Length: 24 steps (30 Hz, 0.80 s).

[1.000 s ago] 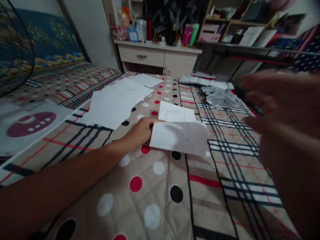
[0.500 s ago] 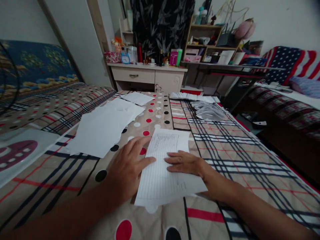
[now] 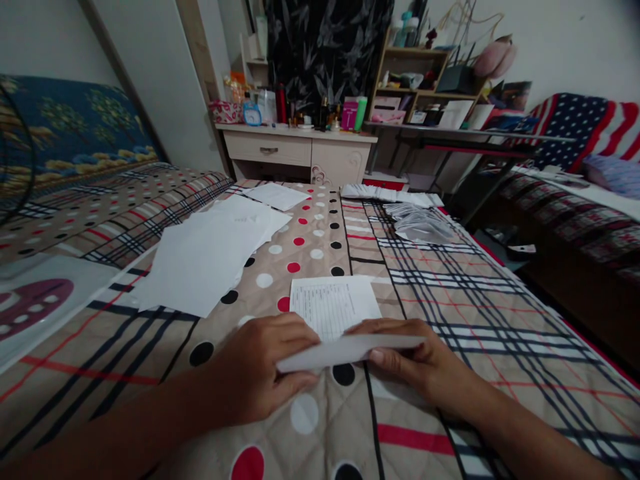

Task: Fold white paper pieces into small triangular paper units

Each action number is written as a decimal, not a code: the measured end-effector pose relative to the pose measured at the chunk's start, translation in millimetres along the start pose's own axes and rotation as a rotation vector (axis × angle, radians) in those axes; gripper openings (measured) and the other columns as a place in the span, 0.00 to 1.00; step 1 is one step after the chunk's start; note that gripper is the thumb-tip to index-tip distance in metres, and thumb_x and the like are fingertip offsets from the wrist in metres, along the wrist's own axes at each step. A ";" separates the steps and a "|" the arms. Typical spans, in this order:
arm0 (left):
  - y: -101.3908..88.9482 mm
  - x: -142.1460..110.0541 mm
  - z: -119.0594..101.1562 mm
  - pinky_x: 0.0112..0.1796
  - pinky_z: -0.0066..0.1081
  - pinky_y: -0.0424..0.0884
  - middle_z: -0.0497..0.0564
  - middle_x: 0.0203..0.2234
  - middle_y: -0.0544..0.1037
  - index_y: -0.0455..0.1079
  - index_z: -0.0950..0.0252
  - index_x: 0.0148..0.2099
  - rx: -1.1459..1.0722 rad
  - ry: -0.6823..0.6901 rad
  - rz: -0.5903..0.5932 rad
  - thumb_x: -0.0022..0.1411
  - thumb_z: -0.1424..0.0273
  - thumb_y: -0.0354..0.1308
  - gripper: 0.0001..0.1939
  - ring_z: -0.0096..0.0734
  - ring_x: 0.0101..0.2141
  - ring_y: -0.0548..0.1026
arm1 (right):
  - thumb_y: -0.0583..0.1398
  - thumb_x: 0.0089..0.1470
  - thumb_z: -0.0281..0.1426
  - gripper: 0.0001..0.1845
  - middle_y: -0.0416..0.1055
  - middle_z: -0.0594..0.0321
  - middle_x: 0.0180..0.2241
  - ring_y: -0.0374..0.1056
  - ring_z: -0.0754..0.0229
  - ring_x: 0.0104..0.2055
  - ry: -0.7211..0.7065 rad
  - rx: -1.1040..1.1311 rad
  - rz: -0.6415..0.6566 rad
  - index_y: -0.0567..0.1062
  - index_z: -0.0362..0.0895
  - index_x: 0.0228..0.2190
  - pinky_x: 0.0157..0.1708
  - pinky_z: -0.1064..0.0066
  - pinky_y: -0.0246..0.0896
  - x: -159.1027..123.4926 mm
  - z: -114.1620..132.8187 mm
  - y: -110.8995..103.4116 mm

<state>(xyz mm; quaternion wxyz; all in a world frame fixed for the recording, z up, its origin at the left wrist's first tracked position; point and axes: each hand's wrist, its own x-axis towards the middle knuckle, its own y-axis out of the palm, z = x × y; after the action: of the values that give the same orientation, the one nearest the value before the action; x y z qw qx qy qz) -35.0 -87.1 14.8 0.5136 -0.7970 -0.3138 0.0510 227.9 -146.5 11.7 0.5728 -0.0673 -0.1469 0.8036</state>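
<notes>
A lined white sheet of paper lies on the quilted bedspread in front of me. Its near edge is lifted and folded up towards the far edge. My left hand pinches the left end of that raised edge, thumb under and fingers over. My right hand grips the right end the same way. Both hands rest low on the spread, close together.
A loose spread of blank white sheets lies to the left. A pile of folded papers sits at the far right of the bed. Beyond stand a cluttered dresser, shelves and a second bed.
One second ago my left hand alone held the sheet. Then both hands pressed it flat. Now both have lifted its near edge and are folding it away from me.
</notes>
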 end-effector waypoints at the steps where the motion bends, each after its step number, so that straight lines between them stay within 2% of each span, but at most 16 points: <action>1: 1.8 4.3 3.2 0.36 0.35 0.74 0.54 0.35 0.81 0.76 0.61 0.39 -0.030 -0.128 -0.026 0.58 0.63 0.59 0.11 0.39 0.35 0.78 | 0.61 0.57 0.40 0.15 0.79 0.58 0.37 0.74 0.56 0.37 0.066 0.018 -0.086 0.80 0.43 0.39 0.37 0.67 0.68 4.0 -1.2 0.9; 3: 4.9 15.1 12.6 0.30 0.32 0.71 0.54 0.29 0.80 0.76 0.65 0.34 -0.114 -0.395 -0.033 0.56 0.58 0.60 0.14 0.37 0.29 0.76 | 0.63 0.54 0.41 0.16 0.78 0.59 0.34 0.72 0.58 0.32 0.175 -0.019 -0.279 0.78 0.42 0.39 0.30 0.70 0.66 15.7 -3.7 0.8; 4: 5.8 20.8 17.8 0.28 0.30 0.70 0.54 0.30 0.80 0.77 0.65 0.35 -0.186 -0.473 -0.018 0.56 0.57 0.60 0.16 0.36 0.29 0.76 | 0.63 0.53 0.41 0.16 0.78 0.60 0.33 0.71 0.58 0.31 0.210 -0.087 -0.348 0.77 0.42 0.38 0.28 0.70 0.64 22.4 -4.8 -0.4; 6: 6.1 31.1 26.3 0.27 0.28 0.68 0.54 0.32 0.81 0.77 0.66 0.38 -0.315 -0.536 -0.029 0.55 0.55 0.61 0.19 0.35 0.29 0.77 | 0.64 0.51 0.40 0.14 0.76 0.60 0.31 0.68 0.58 0.29 0.246 -0.294 -0.404 0.76 0.42 0.33 0.26 0.70 0.60 35.3 -6.4 -4.5; 9: 4.9 40.0 31.5 0.21 0.26 0.65 0.53 0.26 0.79 0.76 0.67 0.36 -0.433 -0.613 -0.021 0.56 0.51 0.59 0.23 0.33 0.24 0.74 | 0.67 0.46 0.38 0.13 0.72 0.59 0.33 0.65 0.60 0.28 0.220 -0.644 -0.451 0.72 0.43 0.24 0.27 0.69 0.57 47.5 -8.6 -11.1; 12: 4.7 41.7 31.4 0.18 0.25 0.63 0.50 0.23 0.77 0.74 0.67 0.40 -0.552 -0.693 -0.014 0.56 0.53 0.59 0.22 0.29 0.19 0.71 | 0.68 0.44 0.38 0.14 0.71 0.59 0.35 0.65 0.60 0.30 0.233 -0.756 -0.496 0.72 0.43 0.27 0.29 0.68 0.57 50.0 -10.5 -13.8; 15: 6.5 40.1 33.2 0.17 0.25 0.64 0.45 0.22 0.75 0.69 0.65 0.48 -0.558 -0.729 -0.067 0.51 0.57 0.65 0.25 0.29 0.18 0.72 | 0.69 0.43 0.39 0.20 0.73 0.60 0.35 0.68 0.58 0.31 0.299 -0.713 -0.541 0.73 0.44 0.37 0.29 0.67 0.59 49.1 -12.6 -13.9; 19: 10.9 36.6 36.5 0.16 0.25 0.61 0.41 0.18 0.72 0.63 0.62 0.56 -0.500 -0.714 -0.140 0.49 0.59 0.67 0.34 0.30 0.16 0.71 | 0.69 0.43 0.38 0.29 0.76 0.59 0.36 0.71 0.56 0.33 0.336 -0.515 -0.570 0.70 0.45 0.48 0.31 0.66 0.63 50.5 -19.4 -14.4; 21: 12.8 35.3 35.2 0.17 0.25 0.61 0.41 0.19 0.72 0.61 0.60 0.59 -0.472 -0.677 -0.207 0.47 0.61 0.69 0.38 0.28 0.16 0.70 | 0.69 0.43 0.38 0.29 0.78 0.58 0.36 0.73 0.54 0.33 0.332 -0.349 -0.567 0.72 0.45 0.48 0.31 0.66 0.65 51.1 -23.4 -14.0; 24: 14.9 35.2 31.3 0.21 0.25 0.64 0.43 0.26 0.74 0.58 0.59 0.62 -0.422 -0.609 -0.309 0.48 0.63 0.69 0.41 0.25 0.19 0.70 | 0.70 0.41 0.39 0.22 0.79 0.56 0.36 0.75 0.54 0.33 0.309 0.015 -0.518 0.77 0.44 0.39 0.31 0.66 0.68 49.8 -24.8 -11.1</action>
<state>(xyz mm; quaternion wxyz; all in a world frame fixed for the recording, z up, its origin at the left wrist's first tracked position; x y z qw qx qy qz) -12.9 -47.2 -4.1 0.2236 -0.7768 -0.5715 0.1414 228.1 -92.4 -5.3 0.7746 -0.1451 -0.0642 0.6122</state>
